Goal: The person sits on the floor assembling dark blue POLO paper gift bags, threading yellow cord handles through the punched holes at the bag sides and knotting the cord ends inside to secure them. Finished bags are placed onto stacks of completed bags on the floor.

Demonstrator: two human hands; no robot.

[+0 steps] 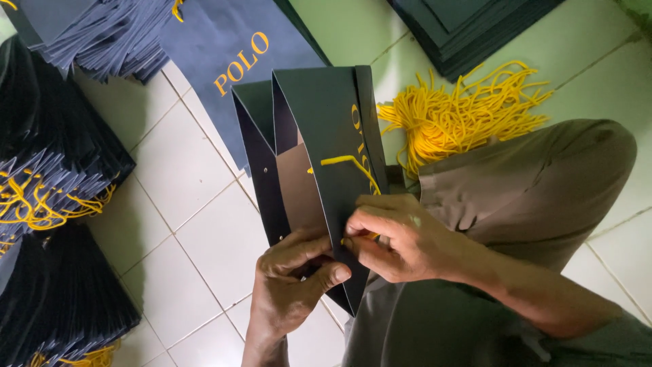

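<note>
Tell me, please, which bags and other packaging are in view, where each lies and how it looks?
Open bag: centre, in both hands, dark green, gold print.
Flat bag: floor behind, navy, gold print.
Bag stacks: left, dark, yellow cords.
Flat sheets: top right, dark green.

Soft, even daylight is being spread over the scene, and no hard glare is being thrown. The pale floor tiles (pixel 204 245) are being lit brightest towards two o'clock, where they are being slightly washed out. Detail is being lost in the dark paper stacks (pixel 61 299) at eight o'clock. Faint, diffuse shadows are being cast. Edges are being rendered slightly soft throughout.
</note>
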